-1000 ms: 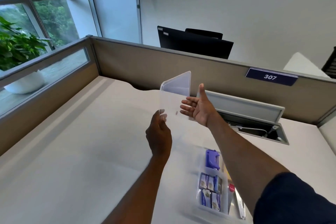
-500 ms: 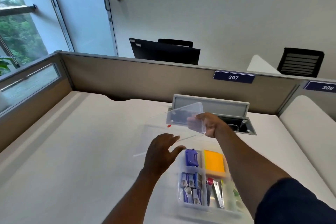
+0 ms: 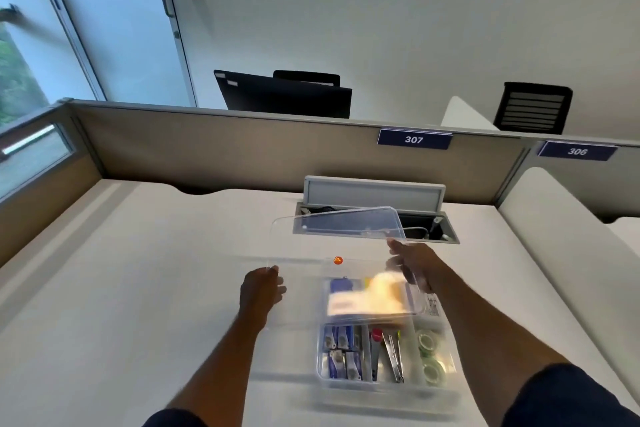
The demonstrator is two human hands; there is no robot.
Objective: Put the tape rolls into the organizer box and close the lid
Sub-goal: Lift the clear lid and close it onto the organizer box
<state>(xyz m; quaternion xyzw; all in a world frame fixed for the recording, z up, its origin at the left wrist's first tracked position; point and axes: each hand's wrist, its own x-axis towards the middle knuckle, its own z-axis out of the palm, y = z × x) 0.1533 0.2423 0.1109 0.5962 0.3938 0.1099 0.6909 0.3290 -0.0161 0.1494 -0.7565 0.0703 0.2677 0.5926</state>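
A clear plastic lid with a small orange dot hangs tilted above the desk, its near edge over the far end of the organizer box. My left hand grips the lid's left near corner. My right hand holds its right edge. The open box holds blue packets, a red-capped item, metal clippers and yellow notes. Two tape rolls lie in its right compartment.
A white desk is bounded by beige partitions. An open cable hatch with wires sits just behind the lid. A second desk surface lies to the right. A dark monitor and chair stand beyond the partition.
The lid has come down from upright to nearly flat and moved toward the box. My left hand, open half a second ago, now grips its left corner. The view has tilted toward the box.
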